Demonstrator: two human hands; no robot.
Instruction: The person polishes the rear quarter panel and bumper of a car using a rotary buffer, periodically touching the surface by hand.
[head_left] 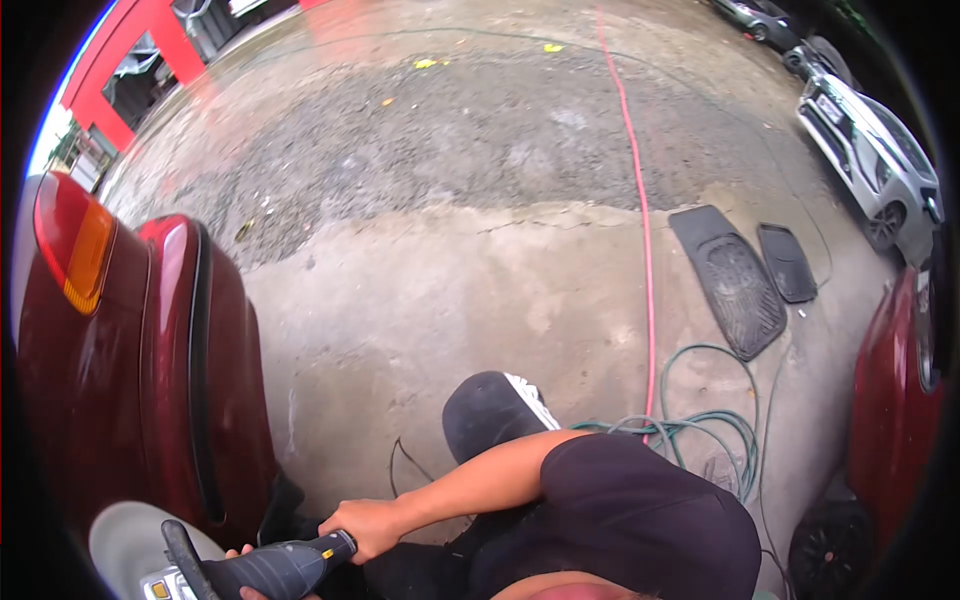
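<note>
My right hand [365, 530] is wrapped round the rear grip of a dark power polisher [270, 568]. Fingers of my left hand [246, 575] show curled round the tool's body farther forward; the rest of that hand is hidden beneath it. At the tool's front is a pale round pad [125, 530], right by the lower part of a dark red car's bumper [170, 400]. Above it on the car sits a red and orange tail light [80, 240]. Whether the pad touches the paint I cannot tell.
A red hose [641, 190] runs across the concrete, with a coiled green hose [735, 425] at its near end. Black floor mats [725, 275] lie beyond. Another red car [885, 400] and a silver car [865, 140] stand at the right. My bent leg [490, 415] is mid-view.
</note>
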